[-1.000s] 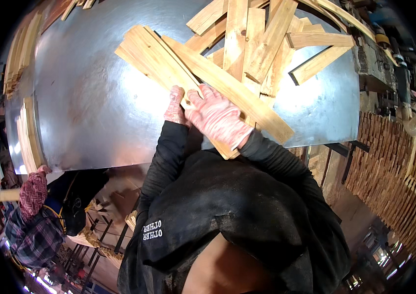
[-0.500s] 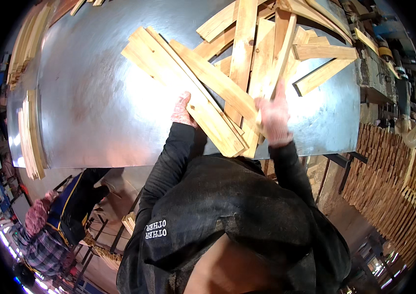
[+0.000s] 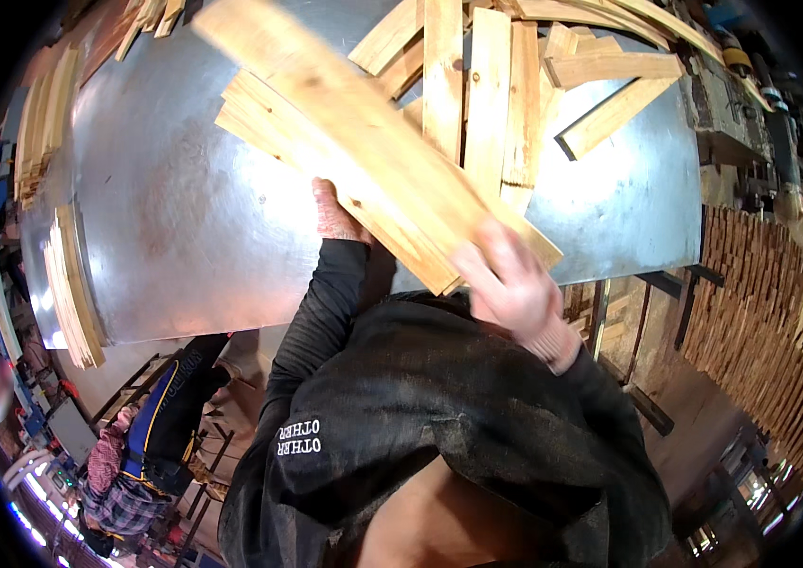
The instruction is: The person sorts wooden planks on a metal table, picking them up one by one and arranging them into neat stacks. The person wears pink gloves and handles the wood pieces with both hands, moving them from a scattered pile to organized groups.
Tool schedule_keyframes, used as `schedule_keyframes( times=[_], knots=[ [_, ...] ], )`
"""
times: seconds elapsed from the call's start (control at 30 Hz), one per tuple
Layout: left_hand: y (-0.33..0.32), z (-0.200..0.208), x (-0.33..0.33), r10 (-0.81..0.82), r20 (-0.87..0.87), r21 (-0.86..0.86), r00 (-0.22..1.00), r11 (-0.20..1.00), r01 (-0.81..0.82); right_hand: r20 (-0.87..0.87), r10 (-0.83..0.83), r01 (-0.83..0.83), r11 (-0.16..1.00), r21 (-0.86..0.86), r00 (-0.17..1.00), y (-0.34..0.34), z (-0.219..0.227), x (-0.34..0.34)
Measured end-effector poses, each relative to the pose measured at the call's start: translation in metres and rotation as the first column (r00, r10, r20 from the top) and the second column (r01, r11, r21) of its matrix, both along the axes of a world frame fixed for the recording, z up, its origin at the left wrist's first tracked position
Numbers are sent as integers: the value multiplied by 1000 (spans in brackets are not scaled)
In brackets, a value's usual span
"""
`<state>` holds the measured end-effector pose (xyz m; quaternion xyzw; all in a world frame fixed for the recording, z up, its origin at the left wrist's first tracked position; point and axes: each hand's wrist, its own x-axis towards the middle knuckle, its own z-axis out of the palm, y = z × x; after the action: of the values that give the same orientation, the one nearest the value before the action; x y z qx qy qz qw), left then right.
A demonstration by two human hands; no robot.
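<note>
Long board (image 3: pixel 326 85) swung in over the stack (image 3: pixel 258 115)

Since half a second ago, the right hand (image 3: pixel 517 284) has drawn back from the loose pile (image 3: pixel 489 99) toward the body. Its blurred fingers (image 3: pixel 477 270) grip the near end of the board, which slants away from them, forward and left, above the stack. Left of those fingers, the left hand (image 3: pixel 333 210) sets its thumb along the stack's left edge; its other fingers are hidden, so whether they close around it cannot be told. Ahead of the right fingers, the pile lies crisscrossed on the metal bench (image 3: pixel 155 189). Well left of both hands, a bundle of strips (image 3: pixel 75 289) rests at the bench's edge, with a co-worker (image 3: pixel 132 473) beyond its near side. Well right of the fingers, stacked timber (image 3: pixel 752 331) stands past the bench.
</note>
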<state>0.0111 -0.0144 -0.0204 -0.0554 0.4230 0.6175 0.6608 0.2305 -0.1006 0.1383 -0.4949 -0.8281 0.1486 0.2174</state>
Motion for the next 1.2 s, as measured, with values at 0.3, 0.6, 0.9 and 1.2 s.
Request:
schedule_keyframes(
  times=[0.3,0.6,0.9,1.2],
  knots=[
    [-25,-2,-30,-82,52,94,995,993,77,-11,-86,83,982,-169,996,27,-83,-6],
    [-1,58,-190,-46,-328,37,944,997,61,-233,-265,36,729,-684,936,31,-90,43],
    [23,38,-221,-876,-421,-784,-235,482,-391,-504,-863,-881,210,-424,38,63,-93,-18],
    [-6,31,-276,-792,-313,-842,-524,486,-233,-494,-860,-916,295,-271,-130,65,-96,-31]
  ],
)
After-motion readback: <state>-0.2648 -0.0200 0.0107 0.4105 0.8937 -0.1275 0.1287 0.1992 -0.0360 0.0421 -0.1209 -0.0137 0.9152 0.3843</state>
